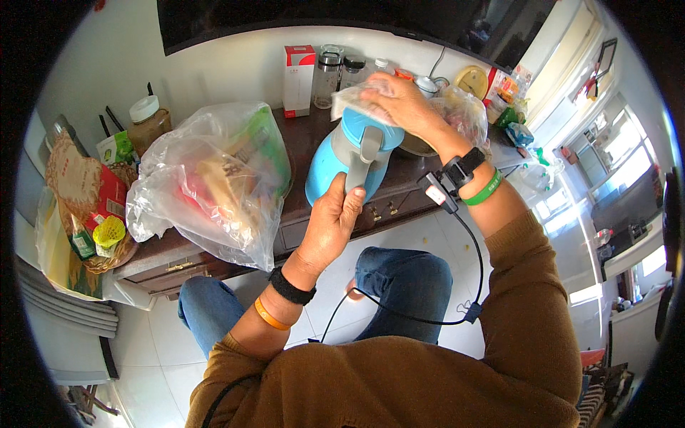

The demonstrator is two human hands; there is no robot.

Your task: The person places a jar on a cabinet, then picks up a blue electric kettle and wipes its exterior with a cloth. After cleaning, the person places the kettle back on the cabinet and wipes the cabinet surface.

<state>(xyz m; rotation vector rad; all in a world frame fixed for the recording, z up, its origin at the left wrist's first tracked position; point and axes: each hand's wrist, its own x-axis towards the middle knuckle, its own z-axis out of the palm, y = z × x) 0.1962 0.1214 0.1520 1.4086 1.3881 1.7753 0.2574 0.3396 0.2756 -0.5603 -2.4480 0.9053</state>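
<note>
A blue and grey vacuum jug (324,168) is at the front of the dark wooden cabinet, its grey handle turned towards me. My left hand (334,219) grips the lower part of that handle. Over the jug's blue lid, my right hand (396,101) holds a pale, thin cloth or wipe (348,102) against the top. The fingertips of the right hand are partly hidden by the cloth. Whether the jug's base rests on the cabinet top cannot be seen clearly.
A large clear plastic bag (214,176) of packets bulges over the cabinet edge (297,227) on the left. Behind the jug stand a red and white box (298,80) and a glass bottle (326,80). A television (321,13) hangs above. A black cable (476,251) dangles from my right wrist.
</note>
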